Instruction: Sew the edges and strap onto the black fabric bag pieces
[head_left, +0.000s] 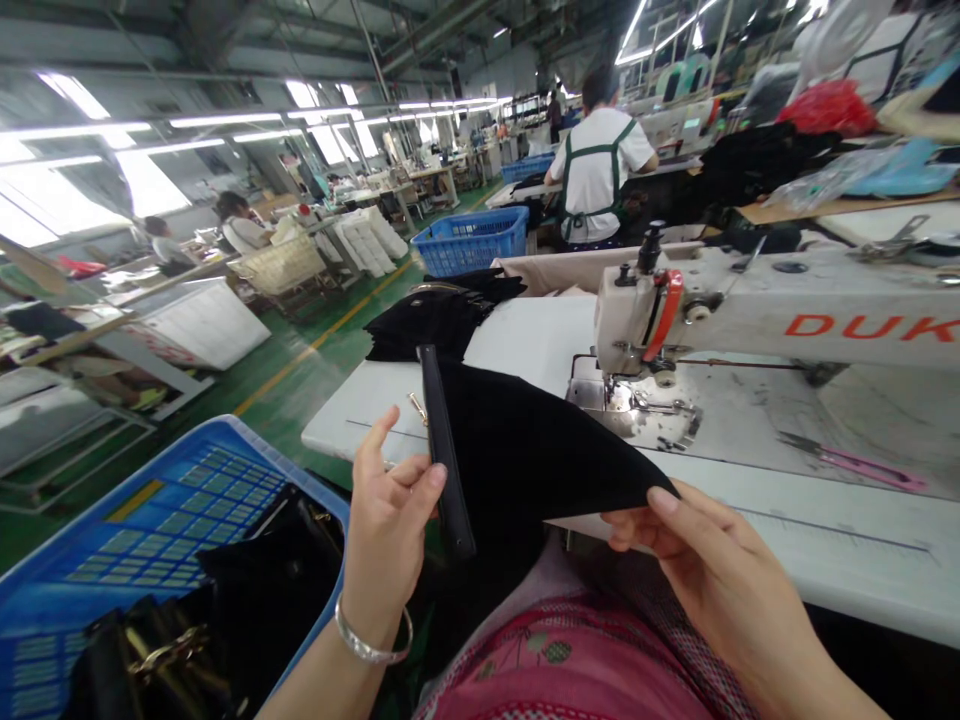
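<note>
A black fabric piece (525,430) is stretched between my two hands above the front of the sewing table. Along its left end runs a stiff, dark strap-like strip (450,455), with a small gold-coloured metal clasp (418,406) beside it. My left hand (394,500) pinches that strip between thumb and fingers, the index finger raised. At the fabric's right corner, my right hand (690,540) grips the edge with the thumb on top. The sewing machine (675,310) stands just beyond the cloth, its needle area right of the fabric.
A pile of black pieces (427,315) lies at the table's far left. Pink-handled thread snips (855,462) rest on the table (810,530) at right. A blue basket (247,440) with black pieces and gold hardware stands at lower left. Another blue basket (472,240) and a seated person (596,170) are ahead.
</note>
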